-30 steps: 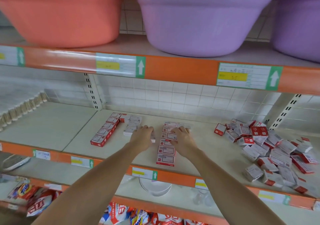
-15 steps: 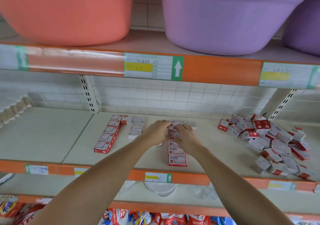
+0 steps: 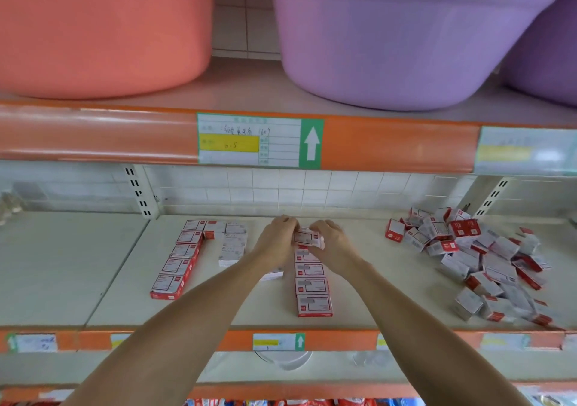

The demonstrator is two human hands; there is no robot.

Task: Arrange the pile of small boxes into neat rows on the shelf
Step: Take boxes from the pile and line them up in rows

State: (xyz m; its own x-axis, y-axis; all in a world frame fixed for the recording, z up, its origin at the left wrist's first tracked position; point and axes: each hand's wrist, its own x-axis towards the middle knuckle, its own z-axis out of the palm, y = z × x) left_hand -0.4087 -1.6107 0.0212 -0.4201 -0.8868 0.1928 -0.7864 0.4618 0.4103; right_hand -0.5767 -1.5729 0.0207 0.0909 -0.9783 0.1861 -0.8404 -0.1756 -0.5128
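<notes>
Left hand (image 3: 278,243): reached in over the shelf (image 3: 359,287), fingers curled at the left end of a small red-and-white box (image 3: 307,238).
Right hand (image 3: 331,243): set opposite the left, fingers curled over the right end of the same box.
Grip: the box is pinched between both hands, one at each end; how tightly it is pressed cannot be told.
Held box: kept at the far end of the middle row (image 3: 312,284), just above or touching the box beneath it; which of the two cannot be told.
Middle row: boxes laid flat, end to end, running from the hands toward the shelf's front edge.
Left row (image 3: 179,262): a line of boxes laid flat, running from the back toward the front at a slight slant.
Second row (image 3: 232,245): paler boxes placed just right of the left row, shorter than it; one more box is partly hidden under the left forearm.
Pile (image 3: 474,259): loose boxes heaped at all angles on the right part of the shelf, well apart from the rows.
Upper shelf: an orange basin (image 3: 103,31) and a purple basin (image 3: 396,37) are stood side by side above.
Price label (image 3: 259,140): fixed to the orange strip of the upper shelf, with a white arrow on green.
</notes>
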